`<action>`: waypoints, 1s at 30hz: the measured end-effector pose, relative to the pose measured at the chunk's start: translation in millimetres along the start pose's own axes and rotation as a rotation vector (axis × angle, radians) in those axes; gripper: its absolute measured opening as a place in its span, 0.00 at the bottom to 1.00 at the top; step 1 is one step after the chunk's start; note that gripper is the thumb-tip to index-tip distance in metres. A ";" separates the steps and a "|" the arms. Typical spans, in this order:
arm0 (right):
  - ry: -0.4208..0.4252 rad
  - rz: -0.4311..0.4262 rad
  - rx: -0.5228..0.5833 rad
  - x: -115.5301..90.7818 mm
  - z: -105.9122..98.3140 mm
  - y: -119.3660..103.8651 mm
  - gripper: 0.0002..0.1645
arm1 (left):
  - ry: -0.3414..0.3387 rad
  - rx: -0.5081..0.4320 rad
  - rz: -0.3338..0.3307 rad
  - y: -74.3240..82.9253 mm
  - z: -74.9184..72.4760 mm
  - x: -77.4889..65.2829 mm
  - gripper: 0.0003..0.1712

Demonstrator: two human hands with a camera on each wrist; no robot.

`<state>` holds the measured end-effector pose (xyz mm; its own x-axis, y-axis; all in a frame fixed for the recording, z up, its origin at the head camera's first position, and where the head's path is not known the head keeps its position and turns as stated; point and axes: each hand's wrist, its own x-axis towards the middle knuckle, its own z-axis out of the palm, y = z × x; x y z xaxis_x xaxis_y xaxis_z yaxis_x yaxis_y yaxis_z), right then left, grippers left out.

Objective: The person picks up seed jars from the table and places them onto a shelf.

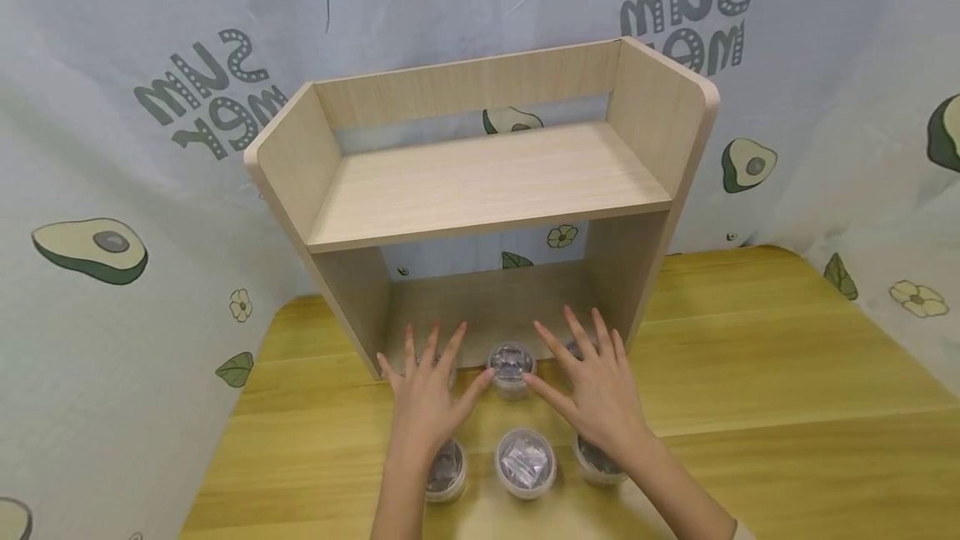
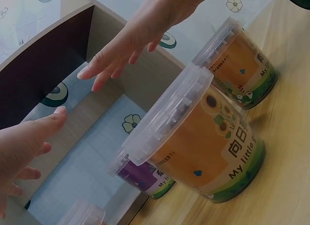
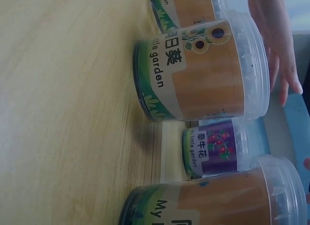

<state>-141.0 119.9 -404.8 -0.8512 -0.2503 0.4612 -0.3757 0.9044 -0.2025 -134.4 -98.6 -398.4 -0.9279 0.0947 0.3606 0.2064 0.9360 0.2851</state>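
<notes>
My left hand [image 1: 423, 402] hovers with fingers spread over the back-left tub, which it mostly covers. On the other side my right hand [image 1: 600, 390] is spread too, partly hiding another back tub [image 1: 577, 348]. Between the thumbs stands a tub [image 1: 512, 363] with a clear lid. Nearer me are a left tub [image 1: 446, 471], a middle tub [image 1: 525, 463] and a right tub [image 1: 598, 461]. The wrist views show an orange sunflower label on a nearer tub [image 2: 208, 142] and a purple flower label on one behind [image 3: 213, 147]. Neither hand grips anything.
A pale wooden two-tier shelf [image 1: 487, 182] stands behind the tubs, its lower front edge close to the back row. Everything rests on a yellowish wooden table [image 1: 750, 340]. A patterned cloth [image 1: 465, 7] hangs behind and at the sides.
</notes>
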 end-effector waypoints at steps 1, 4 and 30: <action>-0.005 0.002 0.002 0.3 0.0 0.1 0.42 | 0.000 0.000 0.000 0.1 -0.1 0.3 0.42; -0.009 0.010 0.003 0.4 -0.2 0.5 0.42 | 0.003 -0.008 0.002 0.0 -0.2 1.0 0.42; 0.018 0.132 0.311 -8.4 -10.0 30.3 0.34 | -0.003 -0.061 -0.023 -11.4 -9.0 -2.2 0.37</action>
<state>-141.5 153.0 -406.2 -0.8947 -0.1292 0.4276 -0.3584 0.7790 -0.5145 -131.9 -112.5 -394.5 -0.9334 0.0746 0.3510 0.2035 0.9156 0.3468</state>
